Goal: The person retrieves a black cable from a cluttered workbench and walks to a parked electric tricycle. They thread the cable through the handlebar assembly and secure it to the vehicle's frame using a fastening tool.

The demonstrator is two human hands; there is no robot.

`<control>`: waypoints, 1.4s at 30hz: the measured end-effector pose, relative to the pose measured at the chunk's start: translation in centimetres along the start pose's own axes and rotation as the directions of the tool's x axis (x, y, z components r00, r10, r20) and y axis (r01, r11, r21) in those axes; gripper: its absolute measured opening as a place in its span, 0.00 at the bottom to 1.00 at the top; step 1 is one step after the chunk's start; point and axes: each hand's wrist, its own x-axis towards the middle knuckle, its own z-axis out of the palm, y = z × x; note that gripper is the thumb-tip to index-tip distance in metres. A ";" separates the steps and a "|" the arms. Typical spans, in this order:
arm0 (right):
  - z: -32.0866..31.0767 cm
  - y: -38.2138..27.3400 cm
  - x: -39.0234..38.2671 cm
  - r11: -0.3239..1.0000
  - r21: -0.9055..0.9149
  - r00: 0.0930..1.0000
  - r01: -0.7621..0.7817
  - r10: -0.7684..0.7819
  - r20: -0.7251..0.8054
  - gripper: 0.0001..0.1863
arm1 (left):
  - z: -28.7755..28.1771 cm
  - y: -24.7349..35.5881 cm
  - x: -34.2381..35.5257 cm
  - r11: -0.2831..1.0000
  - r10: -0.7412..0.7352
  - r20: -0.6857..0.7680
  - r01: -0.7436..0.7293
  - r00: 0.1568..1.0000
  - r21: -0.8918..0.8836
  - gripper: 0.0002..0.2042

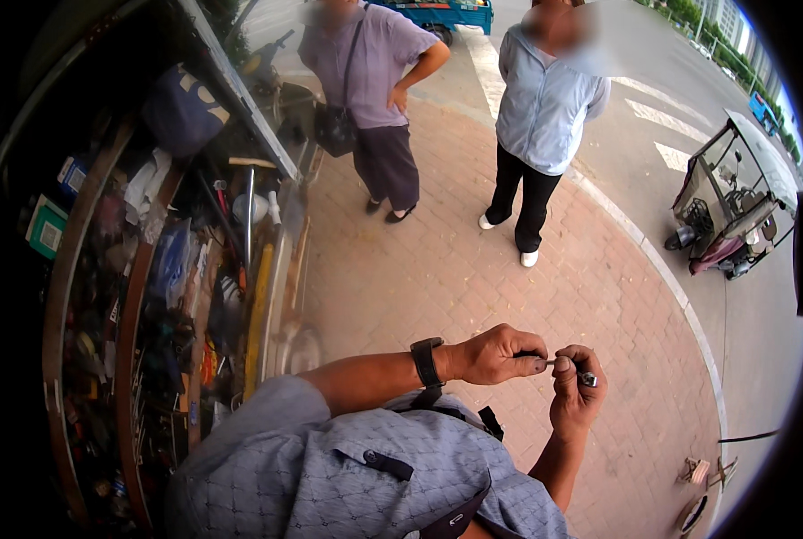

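My left hand [496, 354], with a black watch [427, 362] on its wrist, is closed in a pinch. Its fingertips meet a thin, short metal piece [551, 362] that bridges the small gap to my right hand [577, 388]. The right fingers are curled around a small dark object with a shiny metal end [587, 379], which sticks out past them on the right. Most of that object is hidden by the fingers, so its kind is unclear. I cannot tell whether the thin piece is joined to it. Both hands are raised in front of my body, above the brick pavement.
Shelves [136, 314] crammed with tools and parts stand at my left, a hammer [251, 202] among them. Two people [379, 99] face me on the brick pavement [419, 260]. A covered three-wheeler [734, 198] is parked beyond the curb [639, 238].
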 end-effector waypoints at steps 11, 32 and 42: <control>-1.8 0.8 -0.9 0.999 0.047 0.999 -0.027 0.029 -0.040 0.10 | 0.9 0.5 -0.2 0.973 -0.203 0.098 0.212 0.974 -0.089 0.08; -4.7 2.9 -0.1 0.953 0.173 0.963 -0.250 0.225 0.148 0.24 | 1.4 -1.3 -0.8 0.927 -0.339 0.009 0.336 0.941 -0.169 0.10; -4.6 2.4 -0.3 0.845 0.165 0.811 -0.509 0.407 0.420 0.17 | 1.8 -1.8 -1.0 0.914 -0.328 0.064 0.334 0.943 -0.230 0.10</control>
